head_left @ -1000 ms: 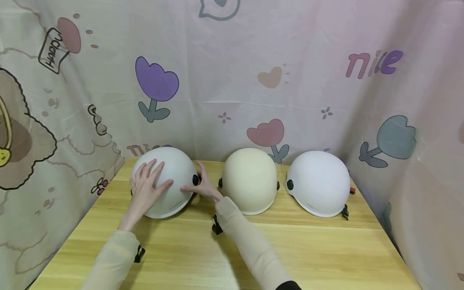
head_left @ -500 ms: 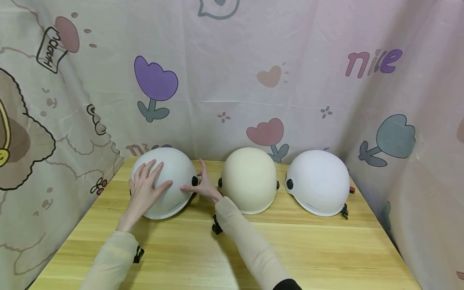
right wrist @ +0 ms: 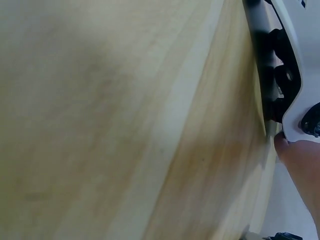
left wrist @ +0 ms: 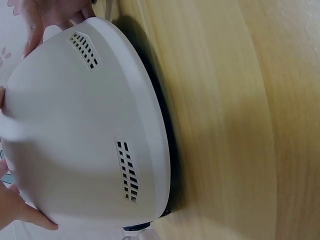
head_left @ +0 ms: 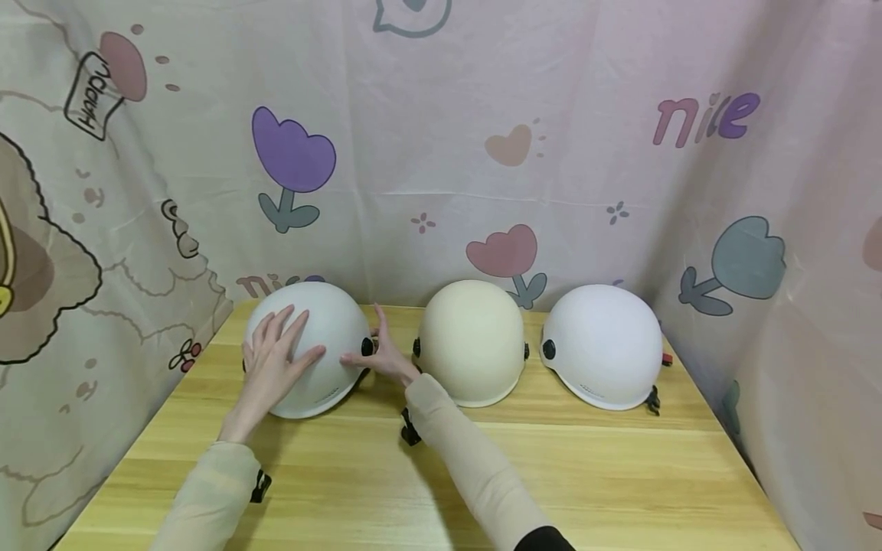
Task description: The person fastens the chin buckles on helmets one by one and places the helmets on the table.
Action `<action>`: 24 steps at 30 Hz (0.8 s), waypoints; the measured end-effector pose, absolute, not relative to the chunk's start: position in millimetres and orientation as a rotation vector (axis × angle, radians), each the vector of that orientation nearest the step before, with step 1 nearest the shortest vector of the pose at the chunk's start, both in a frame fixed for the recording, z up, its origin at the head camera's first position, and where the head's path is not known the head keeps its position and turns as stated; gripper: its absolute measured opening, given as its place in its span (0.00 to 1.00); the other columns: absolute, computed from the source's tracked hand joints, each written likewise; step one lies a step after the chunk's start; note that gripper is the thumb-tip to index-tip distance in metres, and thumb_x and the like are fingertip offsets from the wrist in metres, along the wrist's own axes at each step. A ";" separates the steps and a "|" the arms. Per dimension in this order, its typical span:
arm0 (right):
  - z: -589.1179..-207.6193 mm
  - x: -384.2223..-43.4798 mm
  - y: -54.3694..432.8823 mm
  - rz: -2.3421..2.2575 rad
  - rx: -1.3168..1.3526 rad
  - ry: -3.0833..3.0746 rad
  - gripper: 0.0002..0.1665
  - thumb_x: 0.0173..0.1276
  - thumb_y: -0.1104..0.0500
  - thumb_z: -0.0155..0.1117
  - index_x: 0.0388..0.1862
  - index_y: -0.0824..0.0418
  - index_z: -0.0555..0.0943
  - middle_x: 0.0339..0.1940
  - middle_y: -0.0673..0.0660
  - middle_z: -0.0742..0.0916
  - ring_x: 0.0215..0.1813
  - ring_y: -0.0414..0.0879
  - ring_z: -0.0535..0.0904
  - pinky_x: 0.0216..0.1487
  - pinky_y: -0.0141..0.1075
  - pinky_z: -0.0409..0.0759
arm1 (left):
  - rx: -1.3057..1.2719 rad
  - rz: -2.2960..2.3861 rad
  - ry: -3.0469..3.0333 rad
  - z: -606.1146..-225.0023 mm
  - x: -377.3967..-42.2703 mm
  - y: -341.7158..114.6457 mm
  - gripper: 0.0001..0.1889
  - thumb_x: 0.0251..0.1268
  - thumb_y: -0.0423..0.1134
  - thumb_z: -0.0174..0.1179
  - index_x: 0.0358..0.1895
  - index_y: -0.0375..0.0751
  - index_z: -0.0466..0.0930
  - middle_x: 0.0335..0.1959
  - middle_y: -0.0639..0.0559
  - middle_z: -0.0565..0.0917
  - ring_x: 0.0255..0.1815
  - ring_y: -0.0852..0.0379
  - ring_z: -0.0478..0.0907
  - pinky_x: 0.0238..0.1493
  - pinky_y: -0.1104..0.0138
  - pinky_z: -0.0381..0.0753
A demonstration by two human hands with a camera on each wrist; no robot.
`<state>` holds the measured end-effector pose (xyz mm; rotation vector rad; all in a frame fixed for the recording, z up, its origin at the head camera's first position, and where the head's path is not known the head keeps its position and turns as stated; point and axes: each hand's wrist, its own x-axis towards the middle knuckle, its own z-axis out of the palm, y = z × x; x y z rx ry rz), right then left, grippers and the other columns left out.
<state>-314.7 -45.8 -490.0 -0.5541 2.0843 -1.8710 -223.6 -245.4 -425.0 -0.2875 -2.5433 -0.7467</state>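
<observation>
At the left end of the row, a glossy white helmet (head_left: pixel 320 317) sits on the table between my two hands. My left hand (head_left: pixel 276 363) rests on its shell, fingers spread wide and nearly straight. On the other side my right hand (head_left: pixel 389 356) holds the edge beside a black round disc (head_left: pixel 368 347), thumb on the shell and some fingers hidden behind the rim. In the left wrist view the helmet (left wrist: pixel 65 115) shows two slotted vents near its rim. Black padding (right wrist: pixel 284 75) lines its inner edge in the right wrist view.
A cream helmet (head_left: pixel 472 344) stands close by my right forearm, and another white helmet (head_left: pixel 602 344) with a dark buckle (head_left: pixel 653 400) is to its right. All are on a wooden table (head_left: pixel 551 490). A printed curtain (head_left: pixel 413 153) hangs behind and along both sides.
The left white helmet has turned very slightly, its vent and black disc a little lower and further left in the head view. Both hands keep nearly the same places on it.
</observation>
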 end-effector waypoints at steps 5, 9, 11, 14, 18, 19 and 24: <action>-490.0 -313.9 -43.8 -1.847 -0.553 2.095 0.70 0.63 0.55 0.74 0.82 0.36 0.31 0.68 0.66 0.69 0.64 0.56 0.74 0.68 0.54 0.76 | -0.300 -0.736 -2.553 -426.2 -223.9 -245.8 0.39 0.59 0.44 0.72 0.73 0.40 0.67 0.77 0.32 0.60 0.76 0.24 0.48 0.65 0.23 0.45; -491.7 -314.9 -43.8 -1.841 -0.557 2.103 0.70 0.63 0.55 0.74 0.82 0.36 0.30 0.67 0.67 0.70 0.64 0.55 0.74 0.67 0.53 0.76 | -0.298 -0.720 -2.557 -427.2 -223.9 -246.3 0.40 0.58 0.44 0.73 0.73 0.40 0.67 0.76 0.32 0.60 0.76 0.25 0.49 0.65 0.23 0.45; -491.9 -315.4 -44.5 -1.843 -0.548 2.100 0.70 0.62 0.55 0.75 0.82 0.37 0.31 0.66 0.66 0.70 0.62 0.55 0.74 0.67 0.53 0.77 | -0.293 -0.719 -2.558 -427.4 -223.7 -246.6 0.40 0.58 0.44 0.73 0.73 0.40 0.67 0.76 0.32 0.60 0.76 0.25 0.49 0.65 0.23 0.45; -491.8 -315.7 -46.1 -1.836 -0.541 2.107 0.71 0.62 0.55 0.75 0.83 0.39 0.31 0.65 0.66 0.71 0.61 0.54 0.74 0.67 0.52 0.76 | -0.284 -0.720 -2.562 -427.0 -223.0 -247.2 0.39 0.58 0.44 0.73 0.73 0.39 0.68 0.76 0.32 0.60 0.76 0.24 0.49 0.65 0.23 0.46; -489.9 -314.5 -47.8 -1.829 -0.547 2.112 0.71 0.62 0.55 0.75 0.83 0.41 0.30 0.66 0.66 0.71 0.64 0.56 0.73 0.71 0.54 0.73 | -0.274 -0.719 -2.565 -426.4 -222.4 -247.7 0.39 0.58 0.43 0.73 0.73 0.39 0.67 0.76 0.32 0.60 0.76 0.25 0.48 0.65 0.23 0.46; -489.8 -314.2 -48.0 -1.831 -0.547 2.110 0.71 0.62 0.55 0.75 0.83 0.40 0.30 0.66 0.67 0.71 0.65 0.57 0.73 0.72 0.55 0.71 | -0.274 -0.719 -2.566 -426.4 -222.5 -247.7 0.39 0.58 0.43 0.73 0.73 0.39 0.67 0.76 0.32 0.60 0.76 0.25 0.48 0.65 0.23 0.46; -491.3 -313.6 -48.8 -1.833 -0.578 2.113 0.70 0.61 0.49 0.75 0.83 0.38 0.31 0.68 0.68 0.69 0.69 0.58 0.69 0.75 0.59 0.66 | -0.273 -0.726 -2.568 -427.1 -223.1 -246.8 0.39 0.59 0.43 0.72 0.73 0.38 0.67 0.77 0.32 0.59 0.76 0.25 0.48 0.65 0.23 0.45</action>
